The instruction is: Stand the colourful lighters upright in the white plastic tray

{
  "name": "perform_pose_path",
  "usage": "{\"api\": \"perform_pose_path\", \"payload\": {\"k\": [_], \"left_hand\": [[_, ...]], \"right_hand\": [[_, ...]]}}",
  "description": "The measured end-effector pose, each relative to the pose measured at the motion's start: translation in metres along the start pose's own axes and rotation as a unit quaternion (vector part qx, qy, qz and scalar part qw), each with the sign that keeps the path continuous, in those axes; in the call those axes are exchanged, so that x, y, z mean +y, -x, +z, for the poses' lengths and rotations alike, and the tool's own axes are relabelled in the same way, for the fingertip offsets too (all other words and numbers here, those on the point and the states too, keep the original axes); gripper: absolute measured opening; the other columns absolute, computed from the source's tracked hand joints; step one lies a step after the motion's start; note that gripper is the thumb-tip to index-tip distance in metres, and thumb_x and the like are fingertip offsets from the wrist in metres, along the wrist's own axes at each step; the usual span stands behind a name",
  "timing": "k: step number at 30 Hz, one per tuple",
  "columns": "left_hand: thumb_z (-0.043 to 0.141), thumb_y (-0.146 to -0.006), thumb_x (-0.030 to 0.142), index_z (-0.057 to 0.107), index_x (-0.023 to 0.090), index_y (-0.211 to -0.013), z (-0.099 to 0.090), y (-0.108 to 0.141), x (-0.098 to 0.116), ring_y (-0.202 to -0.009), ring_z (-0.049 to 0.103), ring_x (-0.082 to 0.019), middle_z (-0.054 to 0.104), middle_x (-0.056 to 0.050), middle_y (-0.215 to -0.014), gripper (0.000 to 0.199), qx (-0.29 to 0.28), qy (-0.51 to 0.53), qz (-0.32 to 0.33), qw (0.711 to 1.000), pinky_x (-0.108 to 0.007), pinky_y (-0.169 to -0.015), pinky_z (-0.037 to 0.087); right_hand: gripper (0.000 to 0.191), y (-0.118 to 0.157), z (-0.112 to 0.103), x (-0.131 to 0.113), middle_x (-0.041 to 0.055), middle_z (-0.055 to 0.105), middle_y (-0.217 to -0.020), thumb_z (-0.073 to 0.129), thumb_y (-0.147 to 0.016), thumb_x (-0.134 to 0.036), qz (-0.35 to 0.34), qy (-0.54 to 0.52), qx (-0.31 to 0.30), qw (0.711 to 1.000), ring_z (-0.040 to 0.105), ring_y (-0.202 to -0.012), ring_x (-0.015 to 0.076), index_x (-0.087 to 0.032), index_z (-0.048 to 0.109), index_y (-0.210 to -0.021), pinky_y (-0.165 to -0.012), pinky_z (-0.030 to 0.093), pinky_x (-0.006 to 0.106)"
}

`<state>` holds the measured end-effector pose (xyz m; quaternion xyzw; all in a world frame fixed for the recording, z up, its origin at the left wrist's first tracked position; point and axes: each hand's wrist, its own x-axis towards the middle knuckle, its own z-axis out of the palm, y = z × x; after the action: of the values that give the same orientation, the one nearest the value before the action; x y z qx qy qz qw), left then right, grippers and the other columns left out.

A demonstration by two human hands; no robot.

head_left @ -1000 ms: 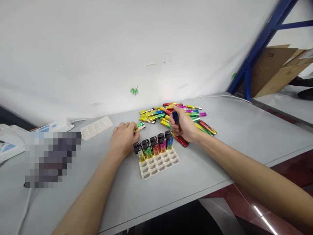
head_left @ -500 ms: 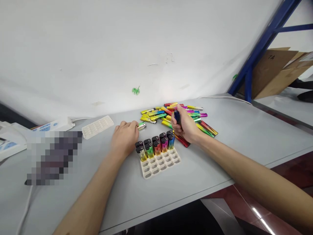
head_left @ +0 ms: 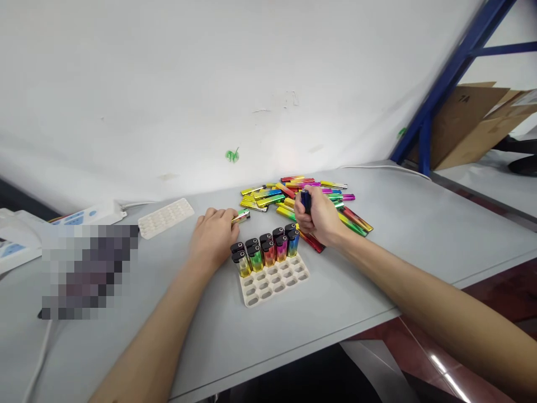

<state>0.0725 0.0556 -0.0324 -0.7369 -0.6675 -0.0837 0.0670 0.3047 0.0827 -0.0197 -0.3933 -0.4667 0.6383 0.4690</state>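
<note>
My left hand rests low over the table, fingers closed around a green lighter whose silvery end sticks out past the fingertips. Over the front of a pile of shiny coloured lighters, my right hand is curled around a dark blue lighter, with most of it hidden in the fist. Between my forearms lies a white tray with oval holes. Two rows of black-topped lighters stand upright in its far part, in yellow, green, red, pink and blue. The nearer holes hold nothing.
A second white holed tray lies at the left by the wall. A blurred-out dark object and a white power strip are further left. A blue metal frame and cardboard boxes stand at the right.
The view has shifted very slightly. Both hands keep their grips in nearly the same places, and the tray and the pile look unchanged.
</note>
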Motion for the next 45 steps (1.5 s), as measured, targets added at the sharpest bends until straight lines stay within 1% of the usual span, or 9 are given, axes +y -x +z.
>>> {"api": "perform_pose_path", "payload": {"k": [4,8,13,16,18,21,23,32,45], "left_hand": [[0.045,-0.095,0.025,0.064,0.020,-0.112,0.000,0.000,0.000,-0.112,0.054,-0.033,0.072,-0.011,-0.112,0.026,0.005,0.001,-0.002,1.000,-0.046,-0.091,0.044],[0.048,-0.093,0.023,0.064,0.022,-0.107,0.003,0.000,-0.001,-0.113,0.053,-0.032,0.069,-0.010,-0.115,0.022,0.028,-0.002,0.008,1.000,-0.044,-0.091,0.045],[0.048,-0.092,0.022,0.064,0.021,-0.101,0.002,0.000,-0.002,-0.107,0.053,-0.032,0.068,-0.011,-0.109,0.018,0.039,-0.004,0.022,0.999,-0.045,-0.088,0.044],[0.050,-0.091,0.021,0.063,0.021,-0.099,0.002,0.001,-0.001,-0.106,0.054,-0.032,0.069,-0.010,-0.104,0.015,0.042,0.002,0.030,0.999,-0.045,-0.087,0.044],[0.051,-0.091,0.021,0.062,0.022,-0.097,0.001,0.001,0.000,-0.105,0.055,-0.032,0.070,-0.010,-0.102,0.013,0.046,0.006,0.035,0.998,-0.044,-0.087,0.043],[0.053,-0.090,0.021,0.061,0.022,-0.096,0.001,0.001,0.002,-0.105,0.055,-0.031,0.070,-0.009,-0.102,0.011,0.040,0.008,0.039,0.998,-0.044,-0.087,0.043],[0.053,-0.090,0.020,0.061,0.023,-0.096,-0.001,0.001,0.003,-0.106,0.055,-0.030,0.070,-0.009,-0.103,0.010,0.037,0.010,0.037,0.999,-0.043,-0.087,0.043],[0.052,-0.090,0.022,0.060,0.022,-0.098,-0.007,0.004,0.006,-0.107,0.056,-0.030,0.071,-0.008,-0.105,0.012,0.038,0.081,0.019,0.996,-0.042,-0.086,0.043],[0.053,-0.089,0.021,0.059,0.022,-0.097,-0.006,0.005,0.007,-0.105,0.055,-0.028,0.070,-0.006,-0.104,0.010,0.025,0.114,0.023,0.993,-0.041,-0.087,0.044]], "right_hand": [[0.053,-0.001,-0.002,0.003,-0.0051,0.034,-0.052,0.039,-0.093,-0.067,-0.040,0.037,0.013,0.998,0.026,-0.043,0.0097,-0.022,0.049,-0.068,-0.040,0.020,0.023],[0.048,0.002,-0.003,0.001,0.0007,0.053,-0.072,0.043,-0.094,-0.066,-0.169,0.119,0.023,0.978,0.049,-0.061,0.0142,-0.022,0.057,-0.084,-0.051,0.040,0.026],[0.027,0.020,-0.007,-0.019,0.0049,0.067,-0.098,0.057,-0.095,-0.048,-0.277,0.314,0.060,0.906,0.061,-0.094,0.0196,-0.022,0.064,-0.092,-0.089,0.047,0.036],[0.018,0.041,-0.008,-0.038,0.0046,0.068,-0.099,0.073,-0.085,-0.038,-0.339,0.385,0.109,0.851,0.061,-0.095,0.0221,-0.024,0.065,-0.093,-0.089,0.046,0.039],[0.018,0.057,-0.006,-0.050,0.0047,0.067,-0.093,0.075,-0.083,-0.038,-0.328,0.394,0.102,0.852,0.061,-0.085,0.0218,-0.024,0.064,-0.090,-0.078,0.049,0.038],[0.020,0.079,0.008,-0.062,0.0050,0.066,-0.091,0.073,-0.086,-0.040,-0.286,0.354,0.007,0.891,0.063,-0.078,0.0210,-0.025,0.063,-0.096,-0.066,0.050,0.035],[0.020,0.090,0.021,-0.061,0.0053,0.067,-0.094,0.073,-0.087,-0.037,-0.279,0.357,-0.040,0.891,0.066,-0.080,0.0213,-0.026,0.063,-0.099,-0.067,0.052,0.035],[0.014,0.094,0.061,-0.005,0.0064,0.070,-0.100,0.067,-0.091,-0.019,-0.312,0.540,-0.133,0.770,0.068,-0.076,0.0181,-0.020,0.063,-0.104,-0.066,0.055,0.032],[0.017,0.090,0.070,0.007,0.0076,0.066,-0.106,0.063,-0.094,-0.017,-0.379,0.566,-0.133,0.720,0.065,-0.077,0.0154,-0.016,0.064,-0.111,-0.065,0.056,0.030]]}}
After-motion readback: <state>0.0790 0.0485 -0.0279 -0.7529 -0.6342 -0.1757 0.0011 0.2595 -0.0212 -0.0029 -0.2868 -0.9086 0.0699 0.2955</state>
